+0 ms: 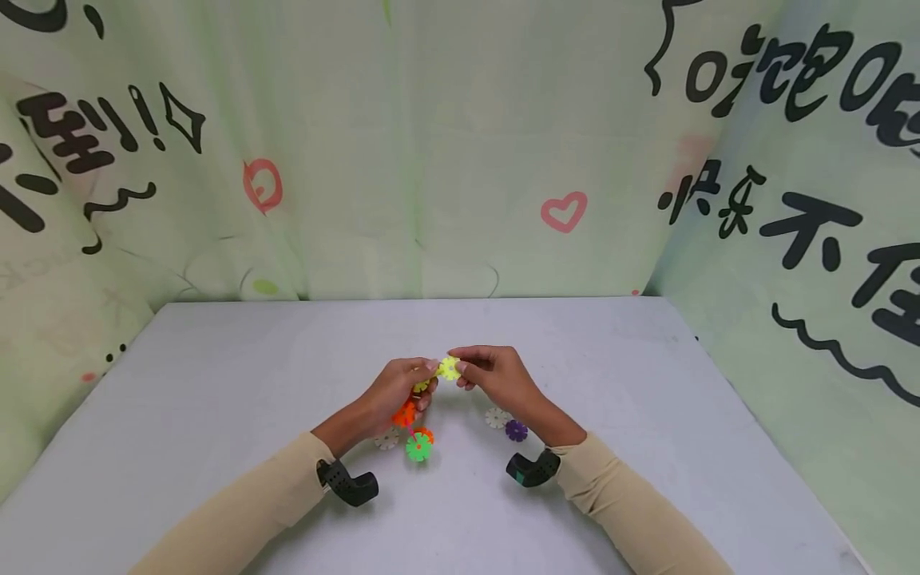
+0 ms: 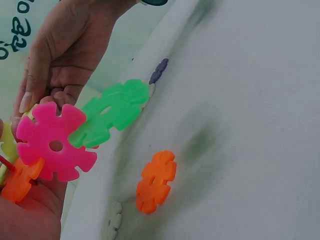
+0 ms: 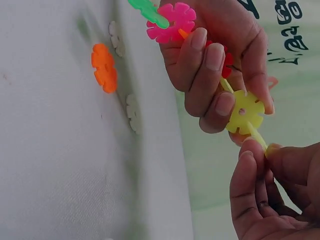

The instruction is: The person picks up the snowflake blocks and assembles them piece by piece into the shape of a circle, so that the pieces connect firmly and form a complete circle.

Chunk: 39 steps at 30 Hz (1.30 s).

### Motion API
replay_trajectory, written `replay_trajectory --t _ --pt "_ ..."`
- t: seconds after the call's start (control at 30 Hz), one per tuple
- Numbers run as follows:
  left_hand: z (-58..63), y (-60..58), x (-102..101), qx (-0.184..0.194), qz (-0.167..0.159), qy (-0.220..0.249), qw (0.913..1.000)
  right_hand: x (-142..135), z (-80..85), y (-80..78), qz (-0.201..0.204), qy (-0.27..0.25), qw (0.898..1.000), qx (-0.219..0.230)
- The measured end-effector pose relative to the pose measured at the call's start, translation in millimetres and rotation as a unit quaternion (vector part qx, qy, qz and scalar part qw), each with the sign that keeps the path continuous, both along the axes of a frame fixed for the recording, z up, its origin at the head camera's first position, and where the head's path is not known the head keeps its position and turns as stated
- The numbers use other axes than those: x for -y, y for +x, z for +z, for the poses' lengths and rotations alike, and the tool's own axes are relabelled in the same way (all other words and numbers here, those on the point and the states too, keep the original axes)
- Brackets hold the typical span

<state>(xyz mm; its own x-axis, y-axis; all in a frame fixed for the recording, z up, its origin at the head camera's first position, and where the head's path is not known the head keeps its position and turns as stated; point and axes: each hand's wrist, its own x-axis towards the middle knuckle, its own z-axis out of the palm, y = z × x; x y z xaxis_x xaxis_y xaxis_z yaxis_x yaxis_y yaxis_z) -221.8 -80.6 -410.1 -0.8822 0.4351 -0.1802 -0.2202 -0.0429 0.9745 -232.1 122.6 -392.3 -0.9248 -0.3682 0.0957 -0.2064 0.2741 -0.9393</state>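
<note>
A chain of slotted plastic flower discs stretches from my left hand [image 1: 388,393]. Its green disc [image 2: 112,111] hangs at the low end, joined to a pink disc [image 2: 56,146], then an orange disc [image 2: 22,179] and a red one partly hidden by fingers. Near the top, the fingers of my left hand grip a yellow disc [image 3: 244,114]. My right hand [image 1: 503,379] pinches another yellow disc [image 1: 449,368] between thumb and fingertips. In the right wrist view this second yellow disc is edge-on and meets the first one's edge; how deep their slots sit is unclear.
On the pale table [image 1: 287,343] below the hands lie a loose orange disc [image 2: 156,181] and a whitish disc [image 1: 388,439]. Near my right wrist are another whitish disc [image 1: 496,417] and a purple disc [image 1: 516,430]. Printed curtains [image 1: 460,160] stand behind and beside the table.
</note>
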Motion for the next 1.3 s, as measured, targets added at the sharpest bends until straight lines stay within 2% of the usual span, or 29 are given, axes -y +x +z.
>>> replay_trajectory --t 0.13,0.27,0.5,0.73,0.83,1.07,1.2,1.3 --pt "0.2 -1.5 0.2 -0.016 -0.006 -0.003 0.9999 2.9 -1.3 -1.6 -0.026 -0.030 0.999 0.024" --pt "-0.6 -1.2 -2.0 -0.014 -0.012 -0.002 0.9998 4.2 -2.0 -0.5 -0.041 -0.047 0.997 0.044" --pt "-1.2 -0.2 -8.0 -0.019 0.004 0.013 0.9997 6.9 1.6 7.3 -0.069 -0.071 0.994 0.041" --pt "-7.0 6.1 -8.6 -0.003 0.013 0.052 0.9986 9.7 2.1 8.3 -0.069 -0.070 0.992 0.075" --pt "-6.2 6.3 -8.9 -0.010 0.004 0.061 0.9981 9.0 2.1 8.9 -0.072 -0.084 0.990 0.091" --pt "1.8 7.2 -7.4 -0.045 -0.010 0.052 0.9976 9.0 11.7 10.7 -0.072 -0.060 0.994 0.061" --pt "-0.7 7.5 -6.4 -0.043 -0.004 0.035 0.9984 7.6 10.8 8.3 -0.062 -0.041 0.995 0.070" --pt "-3.7 7.4 -6.3 -0.044 0.008 0.004 0.9990 5.4 8.5 6.7 -0.040 -0.029 0.996 0.070"
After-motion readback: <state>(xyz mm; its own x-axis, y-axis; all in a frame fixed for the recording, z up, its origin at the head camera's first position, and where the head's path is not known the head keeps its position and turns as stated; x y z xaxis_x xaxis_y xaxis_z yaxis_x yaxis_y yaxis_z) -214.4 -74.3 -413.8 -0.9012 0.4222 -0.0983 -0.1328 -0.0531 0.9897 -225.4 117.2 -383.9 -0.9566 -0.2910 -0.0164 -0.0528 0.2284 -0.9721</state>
